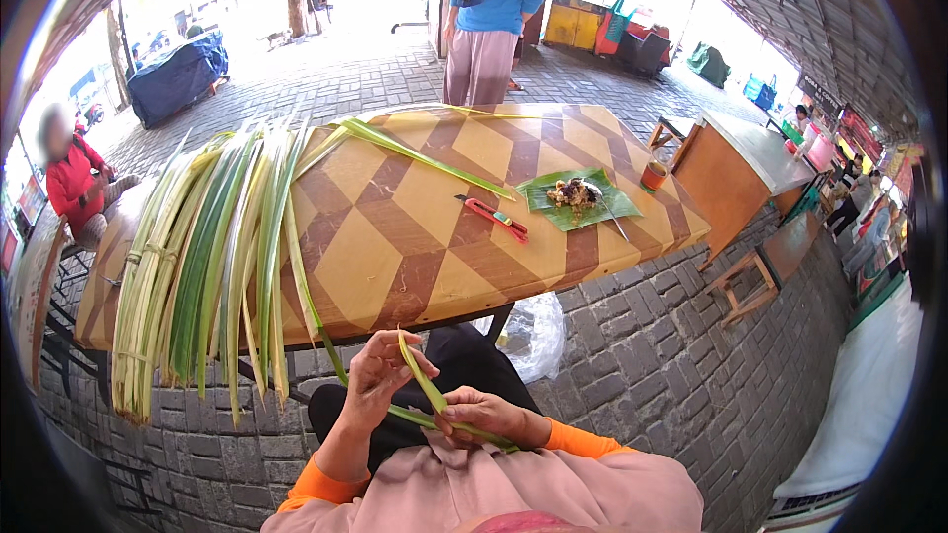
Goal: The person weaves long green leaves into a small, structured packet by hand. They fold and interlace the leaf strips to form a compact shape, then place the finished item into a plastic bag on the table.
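My left hand and my right hand both grip a narrow green palm leaf strip over my lap, below the table's front edge. The strip bends upward between my fingers and trails off toward the lower right. A large bundle of long green and pale palm leaves lies across the left part of the table, its ends hanging over the front edge. One loose leaf stretches diagonally over the tabletop.
A red-handled cutter lies mid-table beside a banana leaf with food on it. A person in blue stands behind the table. A seated person in red is at left. Wooden benches and a counter stand at right.
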Motion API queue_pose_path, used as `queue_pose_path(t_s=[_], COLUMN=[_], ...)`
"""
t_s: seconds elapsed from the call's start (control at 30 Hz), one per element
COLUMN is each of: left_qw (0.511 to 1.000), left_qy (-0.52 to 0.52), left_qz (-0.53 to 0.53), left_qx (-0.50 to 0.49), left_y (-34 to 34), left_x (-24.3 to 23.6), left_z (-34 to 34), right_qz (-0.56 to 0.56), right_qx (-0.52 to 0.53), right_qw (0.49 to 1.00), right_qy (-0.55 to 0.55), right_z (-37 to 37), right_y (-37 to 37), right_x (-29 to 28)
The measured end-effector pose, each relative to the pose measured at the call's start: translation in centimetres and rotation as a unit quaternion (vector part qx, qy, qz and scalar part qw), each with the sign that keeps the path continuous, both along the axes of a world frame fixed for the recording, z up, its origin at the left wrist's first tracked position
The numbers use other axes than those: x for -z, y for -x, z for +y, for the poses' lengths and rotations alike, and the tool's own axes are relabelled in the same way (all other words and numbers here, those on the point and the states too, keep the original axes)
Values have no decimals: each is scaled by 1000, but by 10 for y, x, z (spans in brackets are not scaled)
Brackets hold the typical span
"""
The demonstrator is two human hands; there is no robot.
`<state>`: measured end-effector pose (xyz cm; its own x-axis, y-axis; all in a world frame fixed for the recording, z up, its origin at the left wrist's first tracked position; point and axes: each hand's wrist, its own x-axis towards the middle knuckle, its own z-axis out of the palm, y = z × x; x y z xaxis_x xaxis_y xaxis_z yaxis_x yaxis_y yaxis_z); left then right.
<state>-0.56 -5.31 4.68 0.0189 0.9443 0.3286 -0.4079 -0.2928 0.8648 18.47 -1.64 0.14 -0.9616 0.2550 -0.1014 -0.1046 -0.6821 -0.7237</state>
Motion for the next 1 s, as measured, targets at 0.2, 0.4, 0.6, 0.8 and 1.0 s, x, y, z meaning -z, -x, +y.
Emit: queue_pose_path(t_s=[0.2,0.4,0.6,0.8,1.0], left_qw=[996,993,988,991,994], left_qy=[30,39,62,59,59], left_qz=[59,79,85,74,40], left_qx=[-61,-78,-112,-95,-82], left_y=[-1,-1,-4,-7,-6], left_x=[-5,-2,4,9,7], left_z=[-8,-7,-7,-6,-2], right_qz=[-7,-24,-34,-14,8], right_qx=[-17,-3,6,-15,-17], right_qw=[1000,1000,999,999,998], right_qy=[-10,-1,9,45,63], right_z=[2,0,-1,-2,1], right_y=[3,6,5,5,7], right_x=[-9,-3,0,-1,-1])
